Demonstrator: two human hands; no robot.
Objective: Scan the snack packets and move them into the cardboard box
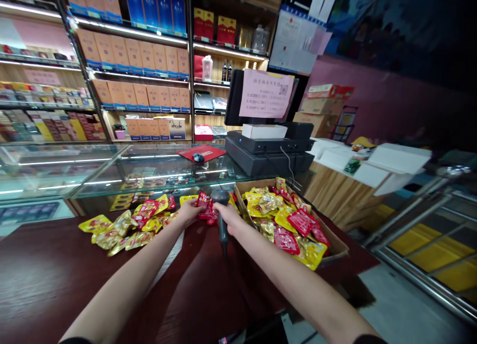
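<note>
Overhead, head camera, shop counter. Right hand (230,218) wrapped closed around the grip of a handheld barcode scanner (221,210), scanner head up near the top of the fist and pointing away toward the glass case, handle running down toward the person. Left hand (190,211) reaches in from the left, fingers curled onto a red snack packet (205,209), pinching it just in front of the scanner head; hand and scanner sit close together, the packet between them. Both forearms stretch out over a dark reddish-brown wooden countertop (55,279). Left of the hands, a loose heap of yellow, gold and red packets (126,227) lies spread flat on the wood, touching one another, well clear of the counter edge. Right of the hands, a shallow cardboard box (337,244) holds more of the same packets, piled unevenly, its near corner close to the counter's right edge. Behind, a glass display case (112,177) carries a red mouse pad (203,152) with a mouse (198,157) on it. A black register terminal (270,152) stands right of that, a pink printed notice (265,93) taped over the back of its screen. Shelves of boxed goods (137,60) line the rear wall.
</note>
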